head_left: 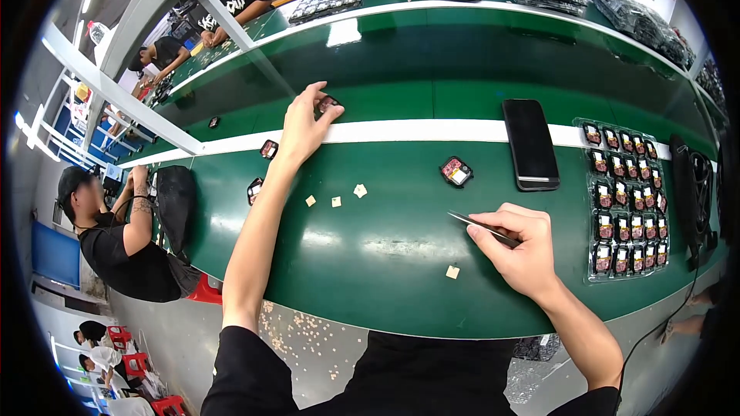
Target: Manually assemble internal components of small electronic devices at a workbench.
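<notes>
My left hand (307,125) reaches over the white strip, thumb and fingers closed around a small black-rimmed module (328,104), partly hidden by them. In my right hand (515,250) is a pair of dark tweezers (487,229), held like a pen with the tips pointing left, above the green table (370,277). Ahead of the tips lies another black module (456,172) with a reddish face and a pale label. Two similar modules, one by the strip (269,149) and one half behind my left forearm (253,191), sit further left.
A small cream square (452,271) lies below the tweezers; several others (360,191) lie mid-table. A black phone (532,145) rests across the white strip (432,130). At right stand a clear tray (587,262) of modules and a black cable (697,192). A co-worker (116,239) sits left.
</notes>
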Tool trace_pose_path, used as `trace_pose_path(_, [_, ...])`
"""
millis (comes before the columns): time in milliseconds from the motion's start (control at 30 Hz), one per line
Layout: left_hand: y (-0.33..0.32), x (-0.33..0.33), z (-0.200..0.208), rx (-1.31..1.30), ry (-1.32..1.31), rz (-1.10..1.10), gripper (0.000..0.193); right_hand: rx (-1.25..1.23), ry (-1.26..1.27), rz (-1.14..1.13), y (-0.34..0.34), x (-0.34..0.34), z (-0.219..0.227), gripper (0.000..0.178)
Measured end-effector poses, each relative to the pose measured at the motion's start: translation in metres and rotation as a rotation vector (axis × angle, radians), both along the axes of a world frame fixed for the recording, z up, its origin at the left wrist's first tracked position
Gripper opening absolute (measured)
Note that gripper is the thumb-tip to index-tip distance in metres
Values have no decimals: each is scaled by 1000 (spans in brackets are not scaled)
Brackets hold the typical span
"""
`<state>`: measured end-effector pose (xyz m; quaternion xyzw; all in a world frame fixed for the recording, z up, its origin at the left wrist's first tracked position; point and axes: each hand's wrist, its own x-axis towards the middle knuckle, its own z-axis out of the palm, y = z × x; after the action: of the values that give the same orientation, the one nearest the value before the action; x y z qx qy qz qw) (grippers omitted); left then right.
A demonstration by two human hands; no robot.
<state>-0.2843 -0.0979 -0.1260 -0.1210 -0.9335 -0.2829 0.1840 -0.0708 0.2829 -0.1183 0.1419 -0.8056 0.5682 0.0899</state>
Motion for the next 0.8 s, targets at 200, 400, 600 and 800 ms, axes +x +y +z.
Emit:
trace_pose_path(200, [79, 136, 34, 1, -349, -767, 76, -169, -93, -34, 2, -1, -11, 16])
trace_pose_path(400, [91, 163, 39, -66, -211, -744, 90, -95, -126, -12, -4, -2, -4, 15])
trace_pose_path(600, [92, 166, 26, -132, -217, -711, 75, -30, -122, -11, -5, -1, 1, 15])
trace_pose_path(800, [86, 162, 21, -70, -241, -726, 53, 2, -86, 35, -9, 2, 2, 15])
